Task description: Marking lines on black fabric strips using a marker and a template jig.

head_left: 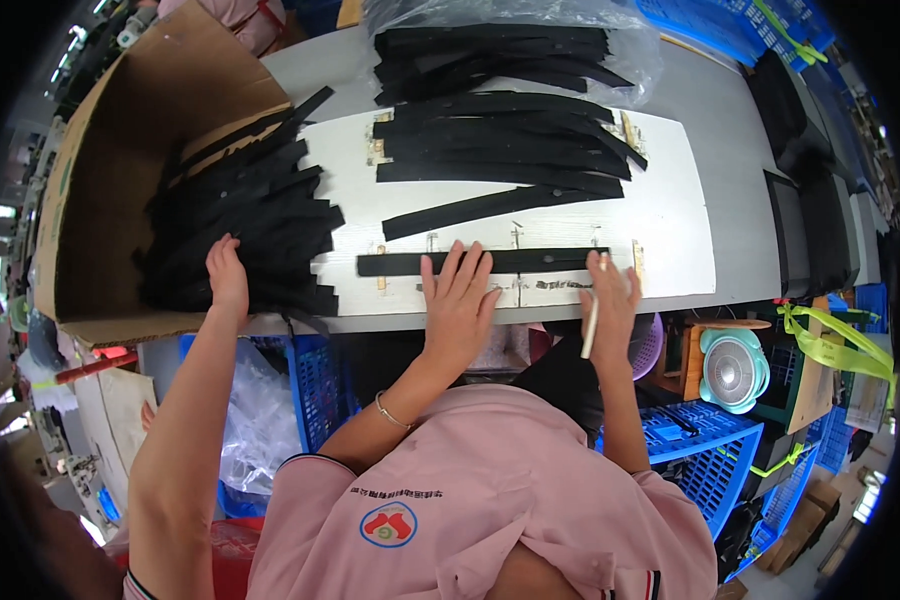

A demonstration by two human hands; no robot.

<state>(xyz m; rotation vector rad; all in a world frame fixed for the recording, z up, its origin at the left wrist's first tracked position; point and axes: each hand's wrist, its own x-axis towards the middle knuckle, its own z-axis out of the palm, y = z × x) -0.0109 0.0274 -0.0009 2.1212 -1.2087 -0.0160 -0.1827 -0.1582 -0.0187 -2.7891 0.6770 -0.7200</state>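
A single black fabric strip [520, 261] lies straight across the white board [680, 220], close to its near edge. My left hand [457, 300] rests flat on the strip's middle, its fingers stretched out and slightly spread. At the strip's right end, my right hand [612, 305] grips a slim white pencil-like stick [591, 328]. Its fingertips are by the strip's end; whether they touch the fabric is hard to tell. Behind lies a slanted black strip [470, 210], and beyond that a stack of similar strips [500, 145].
At the left, a co-worker's hand [228, 275] reaches onto a heap of black strips [260, 215] spilling from a cardboard box [100, 190]. More strips [490, 60] lie at the back on clear plastic. Blue crates [705, 450] and a small fan [735, 370] stand below right.
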